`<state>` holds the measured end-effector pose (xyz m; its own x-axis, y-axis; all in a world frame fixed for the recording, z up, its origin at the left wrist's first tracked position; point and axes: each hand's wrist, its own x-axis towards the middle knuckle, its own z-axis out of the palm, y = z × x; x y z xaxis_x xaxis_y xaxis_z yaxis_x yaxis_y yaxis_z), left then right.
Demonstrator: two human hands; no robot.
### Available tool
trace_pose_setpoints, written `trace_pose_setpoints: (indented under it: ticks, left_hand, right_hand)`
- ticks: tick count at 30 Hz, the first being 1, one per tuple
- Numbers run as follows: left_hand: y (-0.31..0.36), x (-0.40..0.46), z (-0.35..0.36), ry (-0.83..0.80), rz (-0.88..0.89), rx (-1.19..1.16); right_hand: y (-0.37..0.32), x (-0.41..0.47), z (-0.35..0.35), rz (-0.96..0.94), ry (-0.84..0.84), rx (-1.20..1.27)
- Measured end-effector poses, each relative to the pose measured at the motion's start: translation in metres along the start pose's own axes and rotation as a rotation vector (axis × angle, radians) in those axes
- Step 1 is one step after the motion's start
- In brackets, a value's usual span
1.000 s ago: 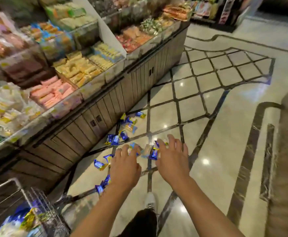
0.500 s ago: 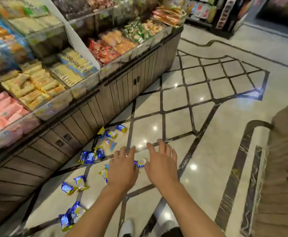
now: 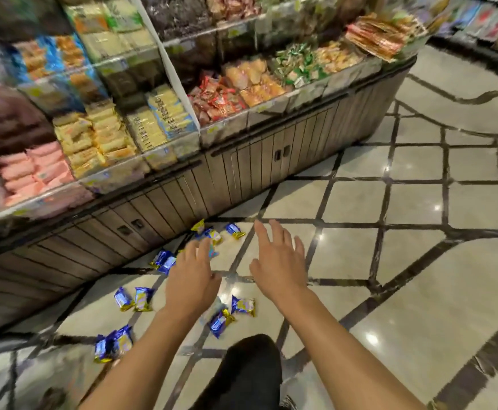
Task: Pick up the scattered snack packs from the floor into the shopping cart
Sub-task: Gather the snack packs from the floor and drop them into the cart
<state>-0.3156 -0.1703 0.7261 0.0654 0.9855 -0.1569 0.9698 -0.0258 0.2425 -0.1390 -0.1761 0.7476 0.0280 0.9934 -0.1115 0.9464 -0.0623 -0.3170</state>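
1. The small blue-and-gold foil snack packs (image 3: 243,305) lie scattered on the pale glossy tiled floor with dark grid lines (image 3: 413,306), all along the foot of the long grey slatted-wood display counter (image 3: 242,170).
2. Closest to the counter's base, a cluster of three packs (image 3: 212,232) sits just beside its panels; a further pair (image 3: 163,260) lies a little out from it.
3. Farther from the counter, two packs (image 3: 134,298) touch side by side, another bunch (image 3: 113,343) lies farther out still, and two more (image 3: 221,321) rest near my dark-trousered knee (image 3: 250,368).
4. My left hand (image 3: 193,279) hovers palm down over the packs out from the counter, fingers loosely spread, holding nothing.
5. My right hand (image 3: 277,264) hangs beside it, farther along the counter's length, fingers splayed wide and empty, above bare tile.
6. On top of the counter, clear bins hold pink wrapped bars (image 3: 31,173), yellow biscuit packs (image 3: 99,137) and red sweets (image 3: 215,99).
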Motion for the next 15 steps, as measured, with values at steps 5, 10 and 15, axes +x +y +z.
trace_pose_setpoints:
  ticks: [5,10,15]
  left_hand:
    - [0.029,0.045,-0.003,0.09,-0.122,-0.038]
    - [0.018,0.087,0.011,0.16,-0.312,-0.051]
    - [0.02,0.132,0.011,0.142,-0.448,-0.069]
  right_hand:
    - [0.019,0.065,-0.009,-0.136,-0.045,-0.039]
    - [0.019,0.134,-0.001,-0.261,-0.101,-0.127]
    - [0.02,0.196,-0.004,-0.349,-0.189,-0.137]
